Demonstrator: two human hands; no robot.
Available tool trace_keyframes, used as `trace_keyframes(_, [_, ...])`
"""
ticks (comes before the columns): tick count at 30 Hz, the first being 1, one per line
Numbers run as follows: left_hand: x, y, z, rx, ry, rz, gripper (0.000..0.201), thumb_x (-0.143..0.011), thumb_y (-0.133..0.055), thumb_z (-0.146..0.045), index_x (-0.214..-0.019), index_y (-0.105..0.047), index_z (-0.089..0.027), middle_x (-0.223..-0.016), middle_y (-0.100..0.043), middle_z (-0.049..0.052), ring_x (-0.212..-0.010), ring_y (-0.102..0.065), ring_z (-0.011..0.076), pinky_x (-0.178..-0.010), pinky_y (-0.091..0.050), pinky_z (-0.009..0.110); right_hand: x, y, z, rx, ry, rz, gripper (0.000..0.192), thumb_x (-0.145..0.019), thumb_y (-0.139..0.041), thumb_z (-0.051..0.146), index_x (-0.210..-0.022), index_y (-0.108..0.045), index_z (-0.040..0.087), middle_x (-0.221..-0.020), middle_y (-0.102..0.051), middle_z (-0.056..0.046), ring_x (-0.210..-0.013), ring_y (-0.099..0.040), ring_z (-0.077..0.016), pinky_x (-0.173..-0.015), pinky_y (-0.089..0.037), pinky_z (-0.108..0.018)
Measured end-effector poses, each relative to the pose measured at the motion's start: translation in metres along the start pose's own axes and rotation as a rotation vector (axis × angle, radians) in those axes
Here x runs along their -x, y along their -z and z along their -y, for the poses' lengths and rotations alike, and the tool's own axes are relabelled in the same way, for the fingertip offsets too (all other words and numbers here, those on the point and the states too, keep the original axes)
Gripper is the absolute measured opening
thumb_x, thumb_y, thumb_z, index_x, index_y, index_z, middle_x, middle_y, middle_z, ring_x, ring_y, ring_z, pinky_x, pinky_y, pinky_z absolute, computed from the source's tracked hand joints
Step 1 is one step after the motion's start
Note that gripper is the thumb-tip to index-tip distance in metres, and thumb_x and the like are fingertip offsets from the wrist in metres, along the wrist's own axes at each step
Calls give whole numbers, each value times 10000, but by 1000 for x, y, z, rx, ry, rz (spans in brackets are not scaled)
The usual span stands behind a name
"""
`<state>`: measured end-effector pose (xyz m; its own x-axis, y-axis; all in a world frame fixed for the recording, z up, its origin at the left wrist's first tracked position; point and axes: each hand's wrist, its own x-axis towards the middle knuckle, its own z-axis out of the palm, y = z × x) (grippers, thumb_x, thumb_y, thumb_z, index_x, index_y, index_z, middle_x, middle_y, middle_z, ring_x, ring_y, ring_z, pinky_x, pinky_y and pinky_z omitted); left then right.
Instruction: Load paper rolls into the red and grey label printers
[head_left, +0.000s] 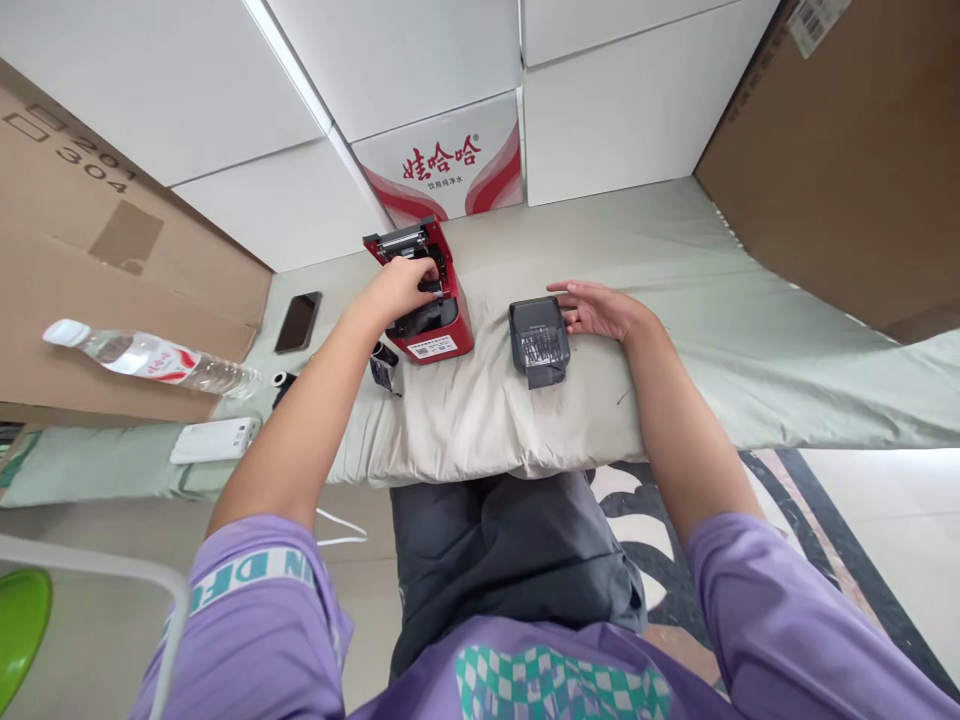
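Observation:
My left hand (409, 285) reaches into a red printer (450, 335) whose lid stands raised. Its fingers are curled around a dark roll-shaped part (431, 288), mostly hidden by the hand. Dark film (421, 318) lies in the printer's front opening. My right hand (600, 308) has its fingers apart beside a small black device (536, 330); the fingertips are close to its right edge, and I cannot tell whether they touch. A strip of black film hangs over the device's front. Left of the printer lies a small black roll (384, 360) with loose film.
A phone (298, 322), a water bottle (161, 358), a white power bank (216, 440) and a roll with a white core (283, 380) lie at the left on the cloth-covered surface (600, 230). White boxes (607, 130) stand behind; cardboard (847, 170) flanks both sides.

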<state>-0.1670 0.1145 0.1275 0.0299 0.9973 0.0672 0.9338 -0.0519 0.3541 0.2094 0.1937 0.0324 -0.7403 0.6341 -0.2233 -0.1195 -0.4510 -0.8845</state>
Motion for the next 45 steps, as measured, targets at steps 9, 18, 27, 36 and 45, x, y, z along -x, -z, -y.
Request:
trace_keyframes(9, [-9,-5,9,-26,85,91,199,-706,-770,-392,-817,-801,-229,-941,-800,117,-966,-730,364,-910,-542,440,3,-5,3,-25,-15,-26,284,-949,-757,324,-1199,-684,212,-1082,-709,-79,-756,-663,-161,-623,-617,-288])
trace_keyframes(18, [50,36,-43,52,41,-318,488,-1059,-465,-552,-1118,-791,-195,-1204,-788,105,-1168,-686,302,-1100,-485,393,2,-5,2,-28,-14,-25,268,-965,-740,314,-1204,-684,204,-1063,-706,-69,-714,-645,-141,-621,-617,-277])
trace_keyframes(27, [46,33,-61,-254,145,-234,600,-1119,-231,-524,-1453,-644,-244,-1499,-674,128,-1461,-557,319,-1331,-216,561,4,-7,3,-29,-9,-36,266,-955,-747,313,-1189,-682,207,-1050,-719,-66,-697,-643,-141,-612,-612,-281])
trace_keyframes(36, [92,27,-77,-313,235,-96,485,-1045,-450,-587,-1197,-762,-247,-1085,-788,141,-1102,-710,370,-994,-534,458,2,-5,2,-33,-4,-25,312,-934,-780,321,-1203,-676,202,-1055,-722,-63,-693,-639,-134,-613,-615,-276])
trace_keyframes(45, [92,29,-72,-452,179,-14,316,-1024,-513,-332,-1285,-678,-263,-1082,-760,143,-1093,-715,381,-915,-545,446,3,-6,3,-33,-7,-37,291,-957,-750,308,-1209,-672,185,-1046,-727,-72,-685,-643,-132,-608,-608,-276])
